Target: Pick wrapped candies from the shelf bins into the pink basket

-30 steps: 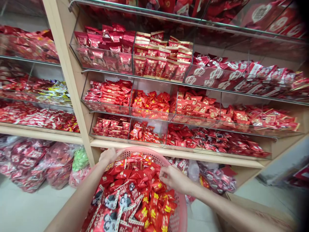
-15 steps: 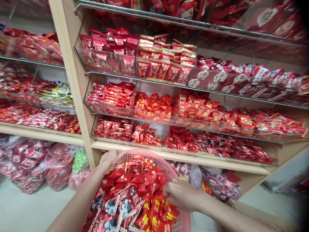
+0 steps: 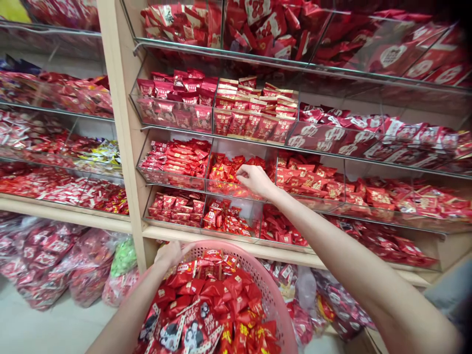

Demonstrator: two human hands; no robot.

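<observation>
A pink plastic basket (image 3: pixel 271 280) with a perforated rim stands at the lower middle, heaped with red-wrapped candies (image 3: pixel 206 290). Black-and-white figures mark some wrappers; others carry yellow characters. My left hand (image 3: pixel 170 255) is closed over the basket's left rim. Out at the shelf, my right hand (image 3: pixel 255 180) is in front of a clear compartment of small red packets (image 3: pixel 224 167), its fingers curled together and pointing left. Whatever may be between those fingers is hidden. Directly below this hand, another compartment holds small red packets (image 3: pixel 226 216).
Clear-fronted shelves of red packets rise ahead, divided on the left by a wooden upright (image 3: pixel 120 113). A wooden ledge (image 3: pixel 221 236) runs just above the basket. Filled plastic bags (image 3: pixel 47 260) lie on the floor at left, and more bags (image 3: pixel 332 295) at right.
My right hand has moved from the candies in the basket up to the middle shelf compartment. My left hand stays on the rim. The view has tilted up slightly.
</observation>
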